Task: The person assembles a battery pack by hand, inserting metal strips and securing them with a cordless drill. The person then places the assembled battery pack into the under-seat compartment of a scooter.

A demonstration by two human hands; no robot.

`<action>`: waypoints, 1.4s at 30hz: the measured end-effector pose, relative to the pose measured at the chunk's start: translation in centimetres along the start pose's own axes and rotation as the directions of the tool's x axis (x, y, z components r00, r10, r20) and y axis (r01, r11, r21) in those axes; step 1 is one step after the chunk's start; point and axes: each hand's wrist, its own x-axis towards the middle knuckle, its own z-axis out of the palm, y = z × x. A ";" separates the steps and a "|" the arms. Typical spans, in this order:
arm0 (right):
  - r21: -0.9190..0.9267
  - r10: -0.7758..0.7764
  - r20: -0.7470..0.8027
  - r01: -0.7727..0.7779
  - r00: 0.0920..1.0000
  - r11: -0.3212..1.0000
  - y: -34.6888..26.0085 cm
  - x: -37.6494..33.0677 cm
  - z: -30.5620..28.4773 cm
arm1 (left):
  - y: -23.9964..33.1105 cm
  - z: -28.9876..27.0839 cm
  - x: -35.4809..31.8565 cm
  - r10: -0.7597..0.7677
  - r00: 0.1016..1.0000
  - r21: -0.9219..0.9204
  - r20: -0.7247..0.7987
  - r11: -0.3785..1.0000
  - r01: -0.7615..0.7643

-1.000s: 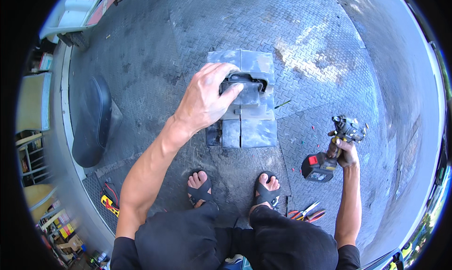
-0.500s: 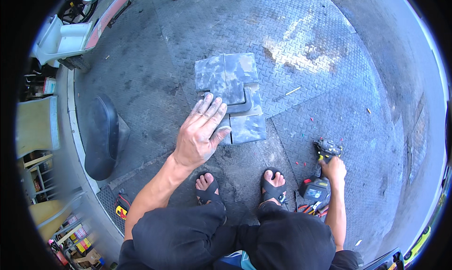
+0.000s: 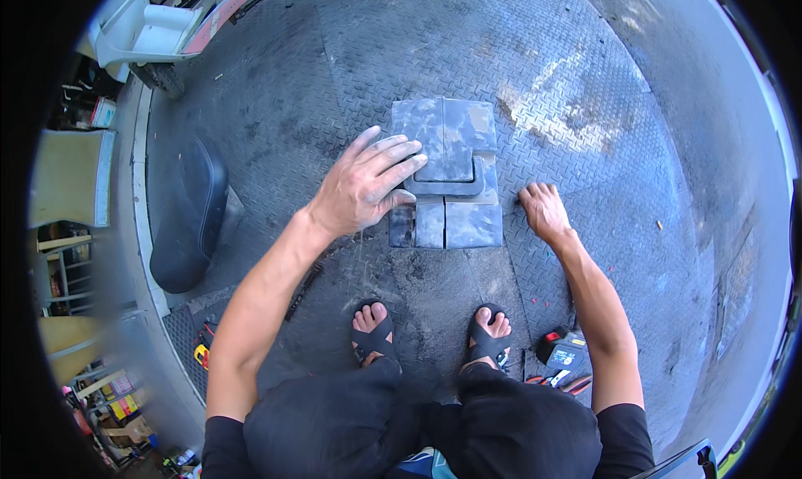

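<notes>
A dusty dark grey box-like piece (image 3: 468, 128) lies on the metal floor in front of my feet. A seam runs down its middle, and a dark angular bar (image 3: 443, 188) crosses it like a handle. My left hand (image 3: 368, 178) is at its left side, fingers stretched out and fingertips over its edge. To the right of the piece, my right hand (image 3: 545, 212) is low over the floor with curled fingers; what they hold, if anything, is hidden. A black battery pack with a red part (image 3: 561, 350) shows beside my right forearm, which covers the area just above it.
A black motorcycle-style seat (image 3: 192, 220) lies at left. Pliers-like tools with orange handles (image 3: 572, 385) are near my right foot. A white and pink body panel (image 3: 159, 32) stands far left, above shelving. Small red bits (image 3: 541, 302) are scattered on the tread-plate floor (image 3: 351, 70).
My right hand has let go of the cordless drill and moved forward to the floor beside the grey piece. A thin rod seen there is no longer visible. The whole view has shifted.
</notes>
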 end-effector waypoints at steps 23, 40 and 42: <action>0.353 0.134 -0.308 -0.018 0.942 0.935 -15.4 10.0 -20.4 | -3.5 5.6 3.2 -0.188 0.832 -0.293 -0.522 0.956 0.032; 0.408 -0.046 0.115 -0.005 0.992 0.913 -14.3 15.8 -21.9 | 16.0 13.7 -12.2 -0.874 0.447 -0.893 0.190 0.035 0.449; 0.365 0.000 0.153 -0.056 0.988 0.929 -14.5 16.3 -21.8 | 15.5 13.3 -11.4 -0.891 0.437 -0.896 0.121 0.091 0.435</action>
